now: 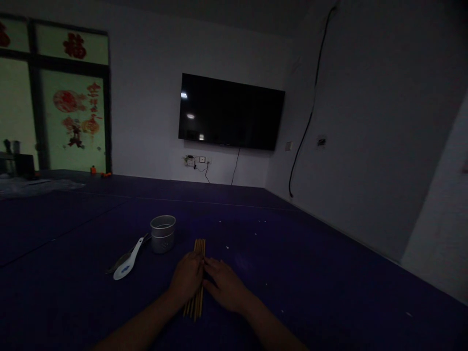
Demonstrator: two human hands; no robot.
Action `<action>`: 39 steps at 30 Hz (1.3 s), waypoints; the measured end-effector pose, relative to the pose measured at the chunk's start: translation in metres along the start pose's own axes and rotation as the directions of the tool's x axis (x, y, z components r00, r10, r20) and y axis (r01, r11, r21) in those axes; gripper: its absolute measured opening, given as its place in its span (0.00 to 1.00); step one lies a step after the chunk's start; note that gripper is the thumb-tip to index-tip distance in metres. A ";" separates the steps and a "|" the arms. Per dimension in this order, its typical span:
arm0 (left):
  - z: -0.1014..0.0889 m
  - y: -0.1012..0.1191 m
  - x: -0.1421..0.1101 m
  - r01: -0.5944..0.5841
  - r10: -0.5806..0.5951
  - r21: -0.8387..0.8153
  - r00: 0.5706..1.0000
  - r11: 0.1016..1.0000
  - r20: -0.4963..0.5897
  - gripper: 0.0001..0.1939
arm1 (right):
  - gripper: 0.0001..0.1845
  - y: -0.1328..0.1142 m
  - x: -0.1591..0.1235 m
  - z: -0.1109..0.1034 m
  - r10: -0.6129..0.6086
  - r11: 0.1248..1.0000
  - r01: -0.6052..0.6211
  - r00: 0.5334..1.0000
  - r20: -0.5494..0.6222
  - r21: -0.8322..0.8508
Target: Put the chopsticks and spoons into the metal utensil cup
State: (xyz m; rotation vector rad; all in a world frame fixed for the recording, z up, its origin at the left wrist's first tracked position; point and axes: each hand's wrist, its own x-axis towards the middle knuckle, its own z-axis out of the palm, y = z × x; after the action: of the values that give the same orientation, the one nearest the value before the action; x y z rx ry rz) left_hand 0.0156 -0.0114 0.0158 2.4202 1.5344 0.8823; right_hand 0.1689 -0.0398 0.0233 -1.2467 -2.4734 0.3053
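Bundle of thin sticks [197, 303] lies lengthwise, near to far, on purple tabletop [314, 278], partly under left hand [187, 277], grip unclear; right hand [224, 285], thumb spread, fingertips at bundle's right side.

Head cam looks fwd & down across purple surface [310, 273] twd far TV [232, 114].

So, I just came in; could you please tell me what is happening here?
A person's left grip lies over a bundle of thin sticks; the right grip is at its right side. How firmly they hold it is unclear. To the left, a metal cup stands upright on the purple surface, beside a white spoon and a dark utensil.
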 end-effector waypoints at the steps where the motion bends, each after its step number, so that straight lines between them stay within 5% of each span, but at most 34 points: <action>1: 0.000 0.000 0.000 -0.009 0.009 -0.001 1.000 1.000 0.000 0.18 | 0.28 0.000 0.000 0.000 -0.003 1.000 0.003 1.000 -0.005 0.000; 39: 0.000 -0.001 0.000 -0.055 0.053 0.079 0.998 0.995 0.020 0.18 | 0.28 -0.002 -0.001 -0.001 -0.002 1.000 0.003 1.000 0.020 -0.028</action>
State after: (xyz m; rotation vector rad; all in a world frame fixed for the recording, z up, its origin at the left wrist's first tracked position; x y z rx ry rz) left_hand 0.0148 -0.0113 0.0153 2.5290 1.5328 0.8214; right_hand 0.1683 -0.0418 0.0247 -1.2578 -2.5041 0.2852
